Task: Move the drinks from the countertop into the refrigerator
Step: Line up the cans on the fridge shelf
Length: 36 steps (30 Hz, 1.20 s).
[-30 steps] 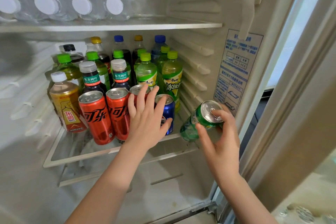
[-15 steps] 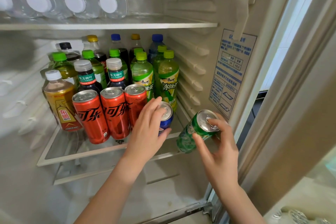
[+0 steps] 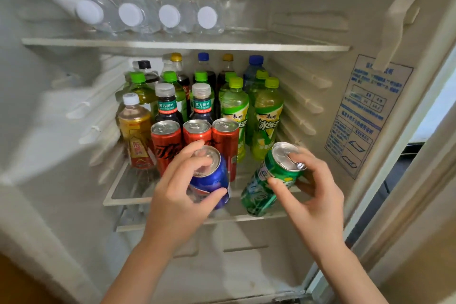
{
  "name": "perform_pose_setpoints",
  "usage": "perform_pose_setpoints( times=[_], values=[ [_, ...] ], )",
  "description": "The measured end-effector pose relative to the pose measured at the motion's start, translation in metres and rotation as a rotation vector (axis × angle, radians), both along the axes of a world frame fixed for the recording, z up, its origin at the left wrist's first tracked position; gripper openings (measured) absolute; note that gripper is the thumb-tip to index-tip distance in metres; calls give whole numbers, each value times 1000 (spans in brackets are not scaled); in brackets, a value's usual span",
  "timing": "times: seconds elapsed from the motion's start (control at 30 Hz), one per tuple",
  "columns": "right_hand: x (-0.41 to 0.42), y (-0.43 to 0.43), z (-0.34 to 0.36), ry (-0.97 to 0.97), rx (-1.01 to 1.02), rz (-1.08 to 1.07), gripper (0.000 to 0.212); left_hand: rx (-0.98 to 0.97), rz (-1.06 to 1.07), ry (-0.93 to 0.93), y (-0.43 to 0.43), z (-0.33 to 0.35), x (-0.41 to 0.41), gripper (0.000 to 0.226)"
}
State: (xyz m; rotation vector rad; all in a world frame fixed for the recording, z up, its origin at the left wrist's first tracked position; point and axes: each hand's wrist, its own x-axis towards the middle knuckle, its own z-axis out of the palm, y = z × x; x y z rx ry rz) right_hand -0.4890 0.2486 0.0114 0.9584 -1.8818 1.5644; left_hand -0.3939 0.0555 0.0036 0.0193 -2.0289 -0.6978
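I face the open refrigerator. My left hand (image 3: 182, 192) grips a blue soda can (image 3: 213, 176), tilted, at the front edge of the middle glass shelf (image 3: 128, 198). My right hand (image 3: 313, 195) grips a green soda can (image 3: 269, 180), also tilted, just right of the blue one, with a finger on its top. Three red cola cans (image 3: 167, 142) stand in a row right behind the blue can. Behind them the shelf holds several bottles: green tea bottles (image 3: 267, 116), dark tea bottles (image 3: 166, 106) and a yellow-labelled bottle (image 3: 135, 131).
The upper shelf (image 3: 185, 44) carries several clear water bottles (image 3: 130, 16) lying on their sides, caps toward me. A blue-printed label (image 3: 365, 116) sits on the right inner wall. The door frame (image 3: 407, 180) rises at the right. The compartment below the middle shelf shows bare white walls.
My left hand closed round the blue can and pulled it forward, tilted, off its spot beside the red cans. My right hand kept the green can near the shelf's right front. The view shifted upward.
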Motion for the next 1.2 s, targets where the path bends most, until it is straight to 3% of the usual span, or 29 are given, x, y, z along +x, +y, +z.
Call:
perform_pose_setpoints(
  times=[0.1, 0.37, 0.57, 0.83, 1.2],
  values=[
    [5, -24, 4, 6, -7, 100, 42, 129, 123, -20, -31, 7, 31, 63],
    [25, -98, 18, 10, 42, 327, 42, 109, 406, -139, -97, 2, 52, 55],
    [28, -136, 46, 106, 86, 380, 41, 120, 387, -118, -117, -16, 47, 50],
    [22, -189, 86, 249, 316, 424, 41, 120, 371, -165, -115, -12, 47, 47],
    [-8, -218, 81, 256, 581, 390, 44, 161, 368, -207, -114, -12, 48, 58]
  ],
)
